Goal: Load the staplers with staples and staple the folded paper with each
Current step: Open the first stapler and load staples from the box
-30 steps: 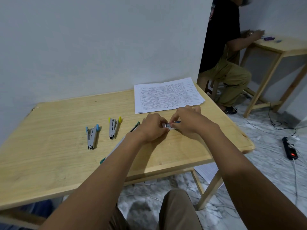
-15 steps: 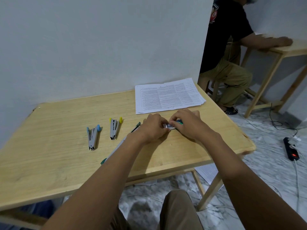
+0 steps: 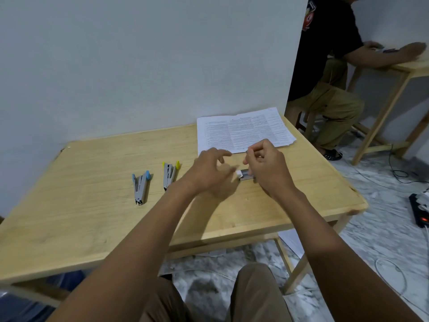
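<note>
Left forearm and right forearm seen bare, left hand and right hand uncovered, olive-brown trousers worn over both knees

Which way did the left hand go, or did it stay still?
Yes, it moved. The left hand pulled away from the staple box, sliding left toward the yellow stapler, and its fingers spread open.

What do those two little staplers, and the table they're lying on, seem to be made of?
The blue-tipped stapler and yellow-tipped stapler have grey bodies with a dull sheen, so they are probably metal. Their coloured tips look like matte plastic. The table is pale wood with visible grain. It looks smooth and is perhaps lightly sealed.
</note>
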`<state>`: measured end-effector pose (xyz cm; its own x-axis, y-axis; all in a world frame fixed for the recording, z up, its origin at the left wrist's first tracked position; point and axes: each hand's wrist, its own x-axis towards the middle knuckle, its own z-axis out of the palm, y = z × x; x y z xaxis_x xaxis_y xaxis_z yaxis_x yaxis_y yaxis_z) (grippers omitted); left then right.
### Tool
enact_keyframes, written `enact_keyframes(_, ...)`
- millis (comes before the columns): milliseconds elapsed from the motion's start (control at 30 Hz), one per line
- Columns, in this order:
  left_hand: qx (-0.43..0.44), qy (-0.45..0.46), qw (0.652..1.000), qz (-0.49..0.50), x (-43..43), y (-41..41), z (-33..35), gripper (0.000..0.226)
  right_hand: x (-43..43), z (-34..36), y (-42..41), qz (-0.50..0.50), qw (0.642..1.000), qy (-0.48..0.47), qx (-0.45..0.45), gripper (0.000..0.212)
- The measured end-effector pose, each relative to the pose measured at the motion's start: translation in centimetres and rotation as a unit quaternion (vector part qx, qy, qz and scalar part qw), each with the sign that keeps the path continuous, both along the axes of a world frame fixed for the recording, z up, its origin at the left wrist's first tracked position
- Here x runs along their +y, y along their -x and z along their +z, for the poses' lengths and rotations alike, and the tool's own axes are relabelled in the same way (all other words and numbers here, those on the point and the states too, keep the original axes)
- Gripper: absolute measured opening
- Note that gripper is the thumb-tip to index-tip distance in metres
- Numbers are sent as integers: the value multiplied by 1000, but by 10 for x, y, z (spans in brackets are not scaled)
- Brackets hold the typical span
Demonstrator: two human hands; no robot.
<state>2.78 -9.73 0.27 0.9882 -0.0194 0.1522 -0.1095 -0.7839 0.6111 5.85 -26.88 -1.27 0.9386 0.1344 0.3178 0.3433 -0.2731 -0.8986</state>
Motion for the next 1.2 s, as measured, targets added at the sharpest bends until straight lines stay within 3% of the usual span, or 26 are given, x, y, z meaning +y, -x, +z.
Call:
enact_keyframes(100,-31,3,996,79,30,20,7,32,7,1,5,-15,999,23,21,11)
enact_keyframes(233,62,-56,985,148,54,37,2,34,18,-1,13,-7,998,11,57,15)
enact_keyframes(333,92,-75,979,163,56,38,-7,22,26,-4,21,1,997,-15,79,16)
enact_keyframes(433,128,-80,973,176,55,34,-12,39,33,-7,30,4,995,-18,93,11)
enact_keyframes(567,132,-98,970,177,52,28,-9,41,43,-13,36,27,993,-7,112,6)
enact_keyframes(700,146,-110,969,166,50,26,-3,42,56,-22,38,69,989,-2,133,36)
enact_keyframes(800,136,-105,973,154,52,27,-2,45,63,-20,40,74,990,21,119,33)
enact_keyframes(933,96,-34,985,136,60,31,-1,41,67,-11,43,105,990,35,89,15)
enact_keyframes(1033,61,79,985,141,69,36,5,37,70,-2,45,110,992,19,64,13)
enact_keyframes(1200,38,307,943,125,80,49,3,36,87,11,52,127,991,-22,30,14)
